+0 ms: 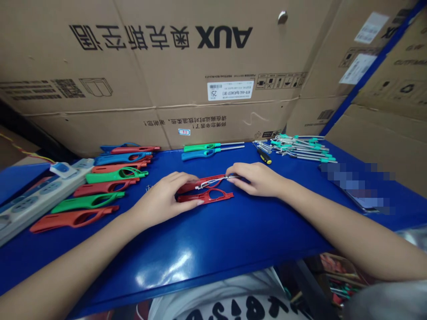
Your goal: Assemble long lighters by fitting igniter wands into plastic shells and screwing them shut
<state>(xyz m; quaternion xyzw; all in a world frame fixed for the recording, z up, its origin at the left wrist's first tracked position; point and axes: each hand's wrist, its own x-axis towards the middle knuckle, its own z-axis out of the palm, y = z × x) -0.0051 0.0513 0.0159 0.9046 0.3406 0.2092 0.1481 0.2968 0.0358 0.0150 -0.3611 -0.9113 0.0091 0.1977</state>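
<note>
Two red lighter casing halves (220,195) lie side by side near the middle of the blue table. My left hand (167,193) grips them at their left ends, fingers over the far half and thumb along the near one. Between the finger and thumb of my right hand (255,178) is a thin metal lighter tube (232,177), held at the far half's right end. White wires (209,181) run from the tube across the far half. The inside of the casing under my left fingers is hidden.
Red, green and blue casings (103,177) lie in a row at the left, beside a power strip (40,200). Behind are long-nosed lighters (203,154), a screwdriver (264,155) and a pile of metal tubes (303,146). A phone (353,189) lies right; cardboard (160,66) walls the back.
</note>
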